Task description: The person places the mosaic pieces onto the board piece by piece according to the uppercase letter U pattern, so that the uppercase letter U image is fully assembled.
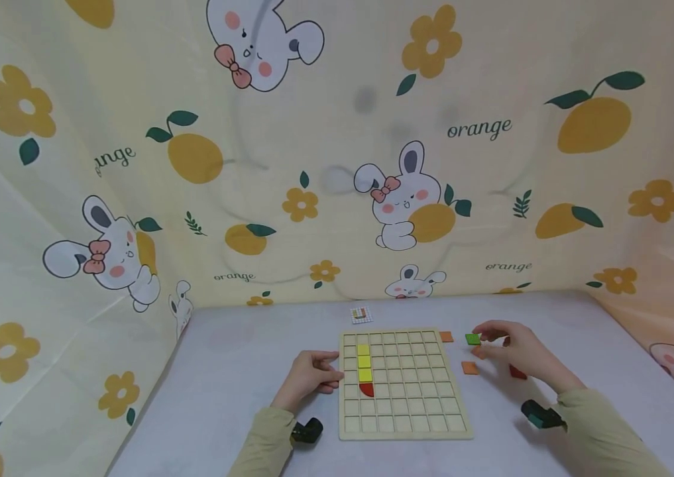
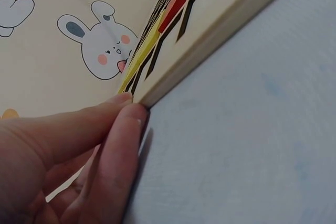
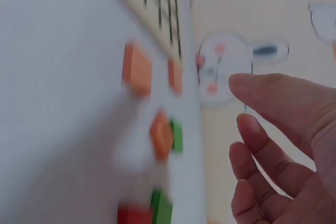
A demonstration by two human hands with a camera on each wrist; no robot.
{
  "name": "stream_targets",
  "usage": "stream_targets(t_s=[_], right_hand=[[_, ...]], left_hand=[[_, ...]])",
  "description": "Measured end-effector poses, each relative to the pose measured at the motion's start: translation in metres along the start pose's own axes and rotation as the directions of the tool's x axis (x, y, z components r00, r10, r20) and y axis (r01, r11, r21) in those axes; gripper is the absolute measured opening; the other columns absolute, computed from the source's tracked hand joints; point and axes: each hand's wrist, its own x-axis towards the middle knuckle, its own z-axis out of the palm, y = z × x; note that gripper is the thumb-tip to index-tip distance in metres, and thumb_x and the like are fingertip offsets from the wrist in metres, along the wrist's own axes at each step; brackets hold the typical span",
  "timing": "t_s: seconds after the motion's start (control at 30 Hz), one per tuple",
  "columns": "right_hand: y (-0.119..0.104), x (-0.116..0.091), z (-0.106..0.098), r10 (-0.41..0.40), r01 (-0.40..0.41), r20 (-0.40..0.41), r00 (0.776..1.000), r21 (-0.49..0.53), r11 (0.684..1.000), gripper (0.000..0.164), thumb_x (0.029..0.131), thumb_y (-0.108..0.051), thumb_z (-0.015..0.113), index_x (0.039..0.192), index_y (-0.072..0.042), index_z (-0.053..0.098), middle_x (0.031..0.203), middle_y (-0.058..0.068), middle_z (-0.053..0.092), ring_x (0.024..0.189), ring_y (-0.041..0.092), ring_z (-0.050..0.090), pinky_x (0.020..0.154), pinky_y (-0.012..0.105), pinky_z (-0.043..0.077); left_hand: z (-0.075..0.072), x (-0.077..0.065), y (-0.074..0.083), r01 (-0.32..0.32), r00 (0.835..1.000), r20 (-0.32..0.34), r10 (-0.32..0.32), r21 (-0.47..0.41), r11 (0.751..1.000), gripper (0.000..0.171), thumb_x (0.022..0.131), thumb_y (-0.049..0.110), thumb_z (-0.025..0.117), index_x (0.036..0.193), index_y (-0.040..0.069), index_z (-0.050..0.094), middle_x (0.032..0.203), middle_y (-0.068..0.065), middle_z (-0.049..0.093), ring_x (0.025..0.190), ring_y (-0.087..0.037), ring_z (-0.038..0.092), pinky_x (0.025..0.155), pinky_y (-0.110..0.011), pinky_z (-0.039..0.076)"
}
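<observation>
A pale wooden grid board (image 1: pixel 408 397) lies on the table. Three yellow square tiles (image 1: pixel 364 362) stand in one column on it, with a red rounded tile (image 1: pixel 366 389) just below them. My left hand (image 1: pixel 311 377) holds the board's left edge; in the left wrist view, thumb and forefinger (image 2: pixel 119 135) meet at that edge. Over loose tiles right of the board hovers my right hand (image 1: pixel 515 348), thumb and fingers apart with nothing between them. Nearest it are a green tile (image 1: pixel 472 338) and an orange tile (image 3: pixel 161 136).
More loose tiles lie right of the board: an orange square (image 1: pixel 470 368), another orange square (image 1: pixel 446 336) by the board's far corner, and a red tile (image 1: pixel 517 372) partly under the right hand. A small pattern card (image 1: pixel 362 315) lies behind the board. Printed cloth (image 1: pixel 337 218) hangs behind the table.
</observation>
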Motion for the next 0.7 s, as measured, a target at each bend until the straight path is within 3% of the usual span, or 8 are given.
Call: stream_targets(t_s=[0.2,0.4,0.7], right_hand=[[0.029,-0.011,-0.014,0.083,-0.082,0.009,0.997,-0.052,0.995,0.037,0.083,-0.023,0.076,0.115,-0.006,0.066,0.106,0.009,0.064,0.098,0.028,0.054,0.074,0.035,0.048],[0.054,-0.018,-0.017,0.116,-0.115,0.028,0.993,-0.041,0.992,0.038,0.082,-0.020,0.076,0.114,-0.003,0.065,0.107,0.012,0.064,0.098,0.030,0.055,0.075,0.039,0.050],[0.069,-0.020,-0.018,0.157,-0.156,0.077,0.985,-0.016,0.988,0.041,0.084,-0.022,0.075,0.115,0.003,0.063,0.111,0.018,0.064,0.104,0.037,0.058,0.086,0.052,0.052]], left_hand=[[0.000,0.001,0.000,0.002,1.000,-0.004,-0.002,-0.005,1.000,0.053,0.077,0.003,0.078,0.127,0.002,0.060,0.080,-0.008,0.066,0.063,-0.017,0.068,0.058,-0.030,0.059],[0.000,0.000,0.001,0.000,1.000,-0.006,0.000,0.000,1.000,0.053,0.077,0.003,0.079,0.127,0.002,0.061,0.081,-0.009,0.066,0.063,-0.017,0.067,0.057,-0.030,0.059],[0.000,-0.001,0.001,-0.005,1.000,-0.004,0.005,0.002,1.000,0.054,0.077,0.003,0.079,0.127,0.002,0.061,0.081,-0.009,0.065,0.062,-0.017,0.067,0.057,-0.030,0.059]])
